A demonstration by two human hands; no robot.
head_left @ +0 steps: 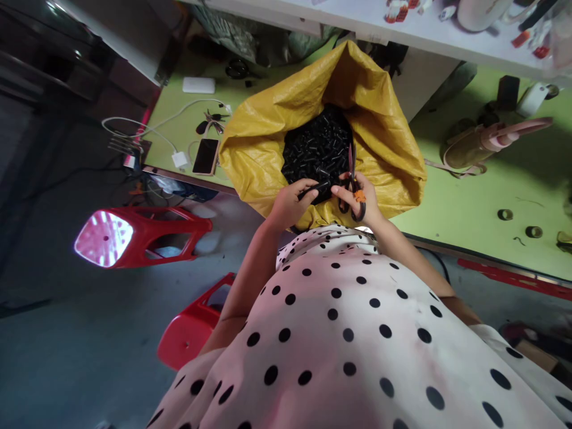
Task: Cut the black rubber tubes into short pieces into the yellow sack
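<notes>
A large yellow woven sack (pixel 268 143) stands open on the green table edge, filled with several small black ribbed plastic parts (pixel 319 146). My left hand (pixel 290 202) grips one black ribbed piece (pixel 315 189) at the sack's near rim. My right hand (pixel 357 196) holds a pair of scissors (pixel 353 179) with orange and black handles, blades pointing up over the black parts, beside the piece in my left hand. My white dotted garment fills the lower view.
On the green table (pixel 469 196) lie a phone (pixel 206 156), keys (pixel 212 122), a white charger with cable (pixel 180 158), a pink bag (pixel 487 140) and small rings (pixel 505 214). Two red plastic stools (pixel 147 235) stand on the grey floor at left.
</notes>
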